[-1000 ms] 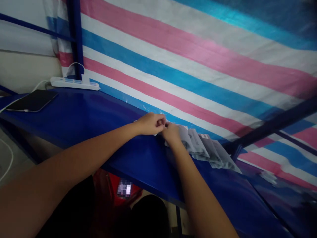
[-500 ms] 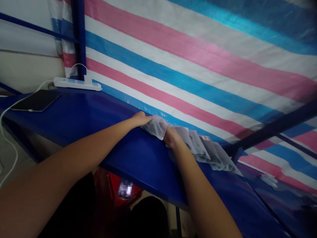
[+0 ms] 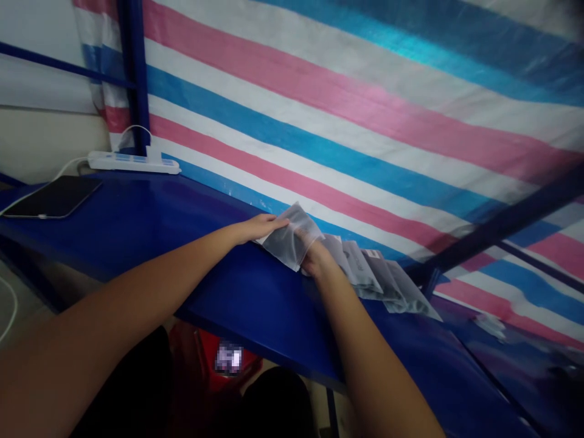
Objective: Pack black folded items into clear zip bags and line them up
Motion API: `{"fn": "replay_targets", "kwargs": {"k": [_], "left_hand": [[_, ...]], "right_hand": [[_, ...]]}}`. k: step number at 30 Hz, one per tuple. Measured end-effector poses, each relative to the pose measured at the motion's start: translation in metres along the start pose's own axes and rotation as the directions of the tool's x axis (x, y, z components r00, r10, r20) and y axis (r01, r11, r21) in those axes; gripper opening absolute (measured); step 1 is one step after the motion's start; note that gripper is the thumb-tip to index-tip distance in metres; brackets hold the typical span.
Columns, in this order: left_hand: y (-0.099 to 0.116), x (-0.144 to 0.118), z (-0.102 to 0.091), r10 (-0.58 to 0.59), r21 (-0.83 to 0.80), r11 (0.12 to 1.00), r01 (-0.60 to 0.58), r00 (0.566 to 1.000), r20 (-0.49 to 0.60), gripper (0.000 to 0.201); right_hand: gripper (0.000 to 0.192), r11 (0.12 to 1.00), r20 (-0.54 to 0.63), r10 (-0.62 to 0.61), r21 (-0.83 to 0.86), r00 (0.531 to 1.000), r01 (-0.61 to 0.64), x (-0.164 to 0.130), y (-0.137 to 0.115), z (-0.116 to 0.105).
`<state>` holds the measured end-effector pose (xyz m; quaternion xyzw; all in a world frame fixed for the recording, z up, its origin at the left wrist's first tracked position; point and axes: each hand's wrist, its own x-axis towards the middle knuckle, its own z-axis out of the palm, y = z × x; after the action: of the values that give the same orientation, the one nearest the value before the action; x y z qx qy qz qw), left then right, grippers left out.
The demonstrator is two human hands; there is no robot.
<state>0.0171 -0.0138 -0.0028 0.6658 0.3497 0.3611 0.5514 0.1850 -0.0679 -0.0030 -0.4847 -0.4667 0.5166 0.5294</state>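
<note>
— Hand positions are requested, referenced to the small translucent pouch (image 3: 292,242).

— Left hand (image 3: 260,228) is laid on the pouch's left edge, fingers extended and pressed flat against it. Right hand (image 3: 316,258) is placed under the pouch's right end, and the pouch is pinched there; the fingers are partly hidden behind the plastic.

— Location of the pouch?

— The pouch is held tilted, just above the blue table (image 3: 182,231), close to the striped tarp (image 3: 365,121) hung behind it.

— What is found beside the pouch?

— To its right, a row of similar grey packets (image 3: 383,280) is laid overlapping on the table, the nearest one touching the right hand. Well to the pouch's left, a white power strip (image 3: 132,162) is set against the tarp, and a dark tablet (image 3: 52,196) with a cable plugged in is laid flat beyond that.
</note>
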Motion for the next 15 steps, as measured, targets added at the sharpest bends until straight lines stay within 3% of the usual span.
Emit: {"fn": "replay_targets", "kwargs": {"k": [4,8,11,15], "left_hand": [[-0.005,0.003,0.003,0.040,0.114,0.993,-0.033,0.997,-0.059,0.058],[-0.008,0.007,0.004,0.085,0.257,0.965,-0.057,0.992,-0.097,0.058],[-0.008,0.008,0.004,0.123,0.331,0.940,-0.083,0.987,-0.105,0.059],[-0.008,0.007,0.003,0.177,0.442,0.891,-0.101,0.975,-0.134,0.062]], "right_hand": [[0.028,0.986,0.042,0.053,0.158,0.998,-0.059,0.002,0.001,0.004],[0.029,0.975,0.014,0.037,0.221,0.999,-0.039,0.002,0.002,0.008],[0.023,0.964,-0.028,0.089,0.253,0.996,-0.080,-0.001,0.001,0.011],[0.019,0.948,0.024,0.156,0.277,0.988,-0.156,-0.006,0.001,0.014]]}}
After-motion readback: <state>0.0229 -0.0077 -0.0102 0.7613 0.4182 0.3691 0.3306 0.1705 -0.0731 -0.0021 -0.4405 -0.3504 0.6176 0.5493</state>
